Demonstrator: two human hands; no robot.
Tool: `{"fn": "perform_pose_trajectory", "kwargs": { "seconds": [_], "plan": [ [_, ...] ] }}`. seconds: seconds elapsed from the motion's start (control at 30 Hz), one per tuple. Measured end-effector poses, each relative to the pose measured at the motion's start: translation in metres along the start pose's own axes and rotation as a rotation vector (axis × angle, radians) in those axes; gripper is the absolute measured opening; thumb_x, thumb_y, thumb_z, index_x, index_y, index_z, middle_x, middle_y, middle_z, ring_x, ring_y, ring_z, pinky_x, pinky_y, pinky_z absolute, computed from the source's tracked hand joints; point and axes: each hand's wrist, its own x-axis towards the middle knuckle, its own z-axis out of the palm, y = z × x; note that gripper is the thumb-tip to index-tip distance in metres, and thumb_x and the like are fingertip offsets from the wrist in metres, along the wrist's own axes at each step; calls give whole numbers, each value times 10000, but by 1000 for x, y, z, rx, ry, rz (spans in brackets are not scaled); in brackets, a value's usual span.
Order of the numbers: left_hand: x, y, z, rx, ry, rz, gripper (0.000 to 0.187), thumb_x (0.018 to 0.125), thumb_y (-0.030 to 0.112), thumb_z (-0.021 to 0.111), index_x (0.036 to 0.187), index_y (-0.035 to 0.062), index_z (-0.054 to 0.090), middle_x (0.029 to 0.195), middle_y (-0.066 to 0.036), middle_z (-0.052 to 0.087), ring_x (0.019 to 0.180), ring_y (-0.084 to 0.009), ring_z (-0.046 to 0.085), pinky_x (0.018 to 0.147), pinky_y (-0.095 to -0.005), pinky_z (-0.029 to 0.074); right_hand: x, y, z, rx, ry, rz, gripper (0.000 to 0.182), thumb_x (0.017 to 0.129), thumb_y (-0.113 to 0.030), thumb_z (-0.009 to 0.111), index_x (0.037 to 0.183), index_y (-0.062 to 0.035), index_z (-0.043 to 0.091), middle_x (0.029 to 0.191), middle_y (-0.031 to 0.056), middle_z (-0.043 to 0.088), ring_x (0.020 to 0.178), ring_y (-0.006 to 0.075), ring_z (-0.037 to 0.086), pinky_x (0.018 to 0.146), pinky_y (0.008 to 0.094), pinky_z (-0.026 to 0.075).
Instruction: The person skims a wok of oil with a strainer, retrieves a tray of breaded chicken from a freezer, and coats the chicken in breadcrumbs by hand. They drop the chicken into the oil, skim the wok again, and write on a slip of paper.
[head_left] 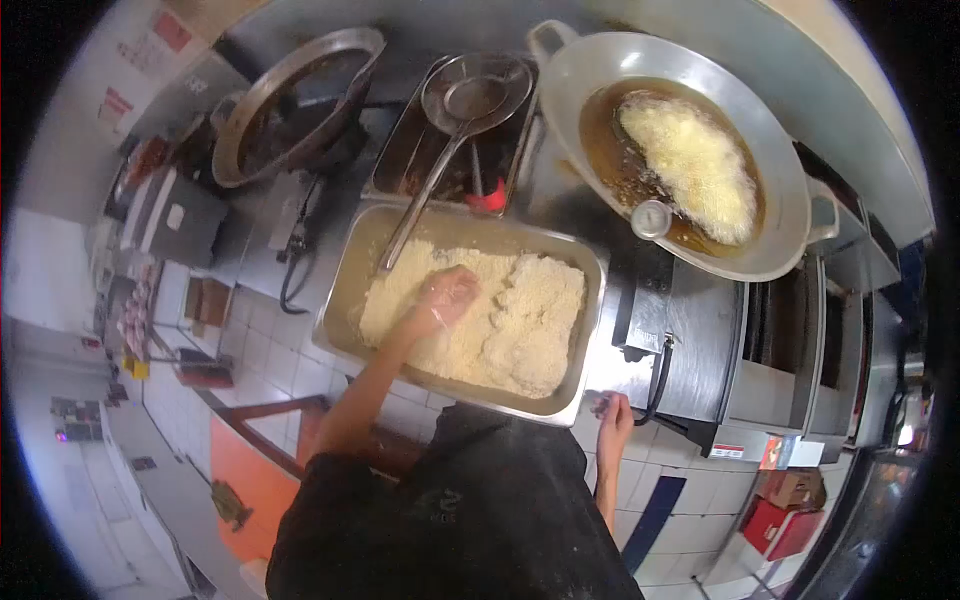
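My left hand (450, 296), in what looks like a clear plastic glove, is down in the pale breading flour (400, 315), its fingers curled; what they hold is hidden. Around it is a rectangular metal pan (335, 320). Large flour-coated pieces (535, 325) lie in the pan's right half, beside the hand. Below the pan's right corner, at the front of the stove, my right hand (612, 425) pinches a small dark knob (599, 404). A long-handled strainer (475, 100) rests with its handle end over the pan's left side.
At the upper right, a large wok (565, 95) holds bubbling oil with a pale battered piece (690, 165) frying. A round thermometer (651, 219) sits at its rim. Another wok (235, 150) stands upper left. Behind the pan is a dark tray (400, 150) with a red-ended tool (488, 198).
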Motion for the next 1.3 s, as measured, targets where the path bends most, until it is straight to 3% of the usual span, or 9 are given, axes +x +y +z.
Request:
{"fn": "perform_pose_trajectory", "kwargs": {
  "seconds": [0.13, 0.3, 0.4, 0.5, 0.7, 0.97, 1.1, 1.2, 1.3],
  "plan": [
    [43, -125, 39, 103, -27, -197, 371, 896, 420, 552, 1013, 81, 646, 972, -135, 675, 964, -309, 634, 854, -403, 486, -7, -33, 38, -192, -72, 12, 339, 1029, -270, 392, 897, 11, 529, 736, 33, 518, 693, 123, 465, 665, 270, 406],
    [83, -48, 114, -453, -49, -506, 625, 887, 490, 584, 1349, 75, 507, 1375, -137, 503, 1276, -341, 447, 1046, -437, 397, -4, -33, 82, -223, 99, -124, 338, 1028, -278, 386, 873, 16, 446, 739, 100, 421, 734, 160, 379, 683, 312, 382],
    [88, 0, 112, -355, -210, -610, 740, 817, 544, 651, 1374, 89, 478, 1432, -108, 448, 1368, -341, 318, 1093, -448, 353, -8, -44, 88, -327, 194, -78, 355, 1023, -281, 386, 825, 4, 463, 733, 61, 449, 723, 157, 407, 674, 318, 381],
    [69, 53, 51, -738, -531, -683, 787, 756, 556, 704, 1352, 82, 504, 1435, -106, 446, 1372, -326, 324, 1111, -446, 339, -6, -46, 92, -404, 241, -52, 363, 1020, -266, 399, 800, 14, 468, 696, 37, 441, 688, 135, 391, 624, 313, 367],
    [81, -2, 63, -529, -675, -415, 716, 726, 544, 734, 1262, 87, 599, 1327, -119, 554, 1271, -296, 473, 1096, -386, 372, -4, -39, 98, -299, 324, -119, 371, 1014, -265, 447, 760, 4, 436, 629, 6, 334, 629, 106, 299, 538, 288, 288],
    [42, -24, 5, -47, -534, -735, 459, 790, 391, 753, 1087, 54, 659, 1042, -76, 677, 829, -209, 640, 773, -339, 535, -4, -40, 94, -263, 279, -20, 386, 1024, -265, 438, 742, -5, 399, 670, 5, 311, 664, 107, 293, 567, 281, 287],
    [-7, -111, -33, 20, -23, -138, 391, 845, 339, 681, 1103, 49, 635, 1009, -140, 682, 903, -262, 658, 801, -371, 523, -3, -33, 89, -267, 264, 37, 382, 1026, -266, 433, 752, -1, 399, 672, 8, 315, 665, 113, 294, 572, 282, 292],
    [-10, -112, -71, 764, -452, -445, 462, 855, 415, 640, 1136, 48, 629, 1122, -158, 651, 1026, -274, 634, 868, -377, 507, -1, -35, 87, -225, 229, -10, 365, 1026, -273, 432, 764, -19, 444, 700, -29, 369, 679, 78, 312, 588, 252, 291],
    [-24, -155, -52, 78, -64, -553, 570, 764, 533, 698, 1087, 64, 658, 898, -142, 674, 856, -299, 649, 807, -417, 512, -1, -40, 86, -218, 199, -2, 373, 1028, -277, 429, 758, -21, 426, 700, -27, 358, 680, 82, 307, 587, 257, 288]
  ]
}}
